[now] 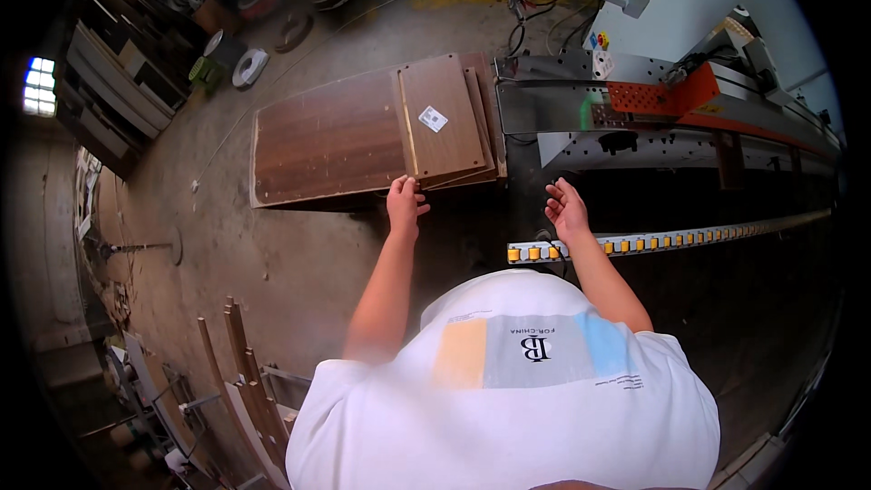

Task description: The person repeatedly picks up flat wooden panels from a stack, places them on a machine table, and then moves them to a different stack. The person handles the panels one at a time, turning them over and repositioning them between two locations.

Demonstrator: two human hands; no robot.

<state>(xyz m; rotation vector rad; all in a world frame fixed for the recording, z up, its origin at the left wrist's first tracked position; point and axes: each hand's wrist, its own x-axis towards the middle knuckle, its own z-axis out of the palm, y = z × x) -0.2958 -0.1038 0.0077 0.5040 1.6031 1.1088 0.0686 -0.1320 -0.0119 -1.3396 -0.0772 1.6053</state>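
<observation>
My left hand [405, 208] is at the near left corner of a brown wood-grain board [443, 141], its thumb and forefinger closed on the edge and the other fingers curled. That board bears a white label [433, 119] and tops a small, slightly fanned stack. Beneath the stack lies a larger dark brown panel [327, 132]. To the right, my right hand [567, 210] is raised with loosely bent fingers apart and nothing visible in them. It hovers near the left end of a machine, just beyond a rail with yellow rollers [535, 253].
The machine's metal bed [544, 109] with an orange guard [649, 98] runs off to the right. Rolls of edging [249, 68] and leaning panels [118, 82] stand at the far left. Long wooden strips [240, 354] stand upright near left. Cables [517, 9] hang at the back.
</observation>
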